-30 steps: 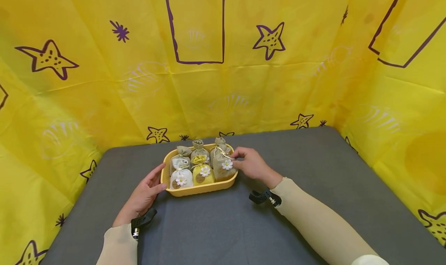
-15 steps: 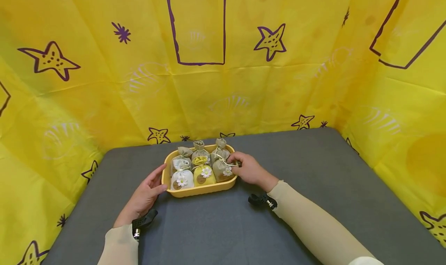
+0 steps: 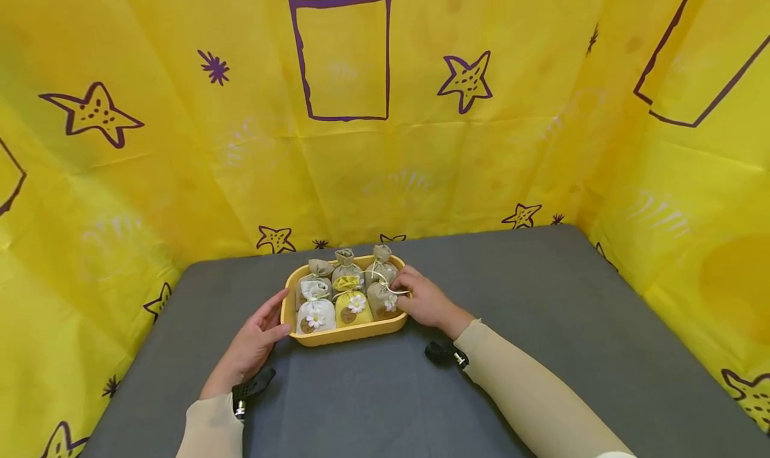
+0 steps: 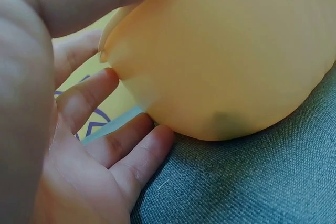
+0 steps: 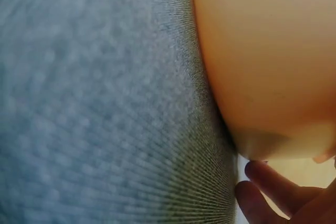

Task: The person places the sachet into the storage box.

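A yellow oval tray (image 3: 351, 335) holds several small drawstring bags in two rows. My left hand (image 3: 255, 337) is at its left end. In the left wrist view, outstretched fingers (image 4: 89, 98) touch the outer wall and the thumb lies across the top. At the right end, my right hand (image 3: 424, 299) pinches the front right olive-grey drawstring bag (image 3: 379, 301) near its cord, with a white flower below. Beside it sit a yellow bag (image 3: 361, 314) and a white bag (image 3: 305, 309). In the right wrist view, fingertips (image 5: 257, 171) show beside the tray's outer wall; the bag is hidden.
Three olive-grey bags stand in the tray's back row, the middle one (image 3: 345, 264) among them. Under the tray is a grey cloth-covered table (image 3: 361, 404). Yellow printed fabric (image 3: 421, 170) hangs behind and along both sides.
My right hand has lowered the olive-grey bag from a raised position into the tray's front right spot. The left hand has kept its place at the tray. The head view has tilted slightly.
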`<state>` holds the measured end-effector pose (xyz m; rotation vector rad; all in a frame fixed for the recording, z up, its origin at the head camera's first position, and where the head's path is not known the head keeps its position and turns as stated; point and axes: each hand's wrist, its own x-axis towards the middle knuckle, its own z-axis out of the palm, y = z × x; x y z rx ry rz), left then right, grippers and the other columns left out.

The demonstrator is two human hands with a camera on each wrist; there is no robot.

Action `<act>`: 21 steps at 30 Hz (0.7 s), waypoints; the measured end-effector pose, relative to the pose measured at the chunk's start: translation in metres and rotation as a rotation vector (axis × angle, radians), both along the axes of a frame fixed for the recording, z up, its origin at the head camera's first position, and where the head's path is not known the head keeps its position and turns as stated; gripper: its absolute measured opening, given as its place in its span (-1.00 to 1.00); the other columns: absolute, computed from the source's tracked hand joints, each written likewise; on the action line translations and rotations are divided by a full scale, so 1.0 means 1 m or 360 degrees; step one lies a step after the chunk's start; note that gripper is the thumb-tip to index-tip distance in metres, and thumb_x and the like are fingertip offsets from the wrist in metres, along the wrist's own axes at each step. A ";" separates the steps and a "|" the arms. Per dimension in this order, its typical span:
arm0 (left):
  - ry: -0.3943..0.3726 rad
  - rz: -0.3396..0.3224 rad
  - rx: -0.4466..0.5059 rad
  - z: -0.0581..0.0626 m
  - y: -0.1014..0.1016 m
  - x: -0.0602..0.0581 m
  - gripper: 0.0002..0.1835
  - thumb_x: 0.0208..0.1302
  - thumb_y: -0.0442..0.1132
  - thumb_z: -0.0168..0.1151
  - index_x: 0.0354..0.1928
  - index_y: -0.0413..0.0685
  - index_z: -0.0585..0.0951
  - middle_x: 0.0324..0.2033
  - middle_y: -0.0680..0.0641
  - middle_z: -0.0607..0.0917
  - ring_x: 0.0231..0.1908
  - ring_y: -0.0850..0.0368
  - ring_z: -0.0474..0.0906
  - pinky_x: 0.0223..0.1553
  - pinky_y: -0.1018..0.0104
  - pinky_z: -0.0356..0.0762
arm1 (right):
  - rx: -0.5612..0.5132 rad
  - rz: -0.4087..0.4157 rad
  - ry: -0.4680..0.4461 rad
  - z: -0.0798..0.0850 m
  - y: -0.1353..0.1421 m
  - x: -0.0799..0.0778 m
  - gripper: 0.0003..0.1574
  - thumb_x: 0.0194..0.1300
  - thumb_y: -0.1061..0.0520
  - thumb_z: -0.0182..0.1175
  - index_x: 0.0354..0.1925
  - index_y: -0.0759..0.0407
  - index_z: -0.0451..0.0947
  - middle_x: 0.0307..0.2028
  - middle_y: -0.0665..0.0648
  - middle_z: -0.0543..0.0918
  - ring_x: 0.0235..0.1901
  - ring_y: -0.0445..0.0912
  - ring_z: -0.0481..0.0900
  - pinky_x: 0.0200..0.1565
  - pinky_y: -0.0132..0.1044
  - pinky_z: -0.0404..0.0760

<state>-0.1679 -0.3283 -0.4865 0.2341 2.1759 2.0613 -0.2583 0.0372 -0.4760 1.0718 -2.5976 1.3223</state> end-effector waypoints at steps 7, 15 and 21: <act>-0.0008 0.0013 0.0055 -0.006 -0.005 0.006 -0.20 0.42 -0.42 0.17 0.57 -0.13 0.01 0.56 -0.16 -0.13 0.51 -0.11 -0.28 0.23 0.49 0.22 | 0.0045 0.0000 -0.0038 -0.007 -0.005 0.005 -0.78 0.13 0.25 0.13 -0.21 0.14 0.59 -0.11 -0.01 0.43 -0.12 -0.10 0.44 -0.07 -0.19 0.51; 0.0001 0.0002 0.0065 -0.009 -0.003 0.002 -0.19 0.41 -0.43 0.16 0.57 -0.16 -0.01 0.55 -0.19 -0.15 0.51 -0.13 -0.30 0.20 0.55 0.24 | 0.0048 0.0028 -0.0029 -0.014 -0.004 0.001 -0.77 0.16 0.24 0.11 -0.18 0.14 0.59 -0.07 0.00 0.43 -0.07 -0.09 0.44 -0.02 -0.19 0.49; -0.0021 0.0037 -0.0095 -0.002 0.001 0.001 -0.18 0.42 -0.36 0.20 0.58 -0.09 0.00 0.55 -0.19 -0.07 0.50 -0.14 -0.19 0.30 0.37 0.17 | 0.0042 0.0004 -0.0032 -0.003 0.014 0.005 -0.70 0.40 0.13 0.14 0.04 0.18 0.60 0.27 0.17 0.39 0.15 0.05 0.46 0.04 -0.05 0.55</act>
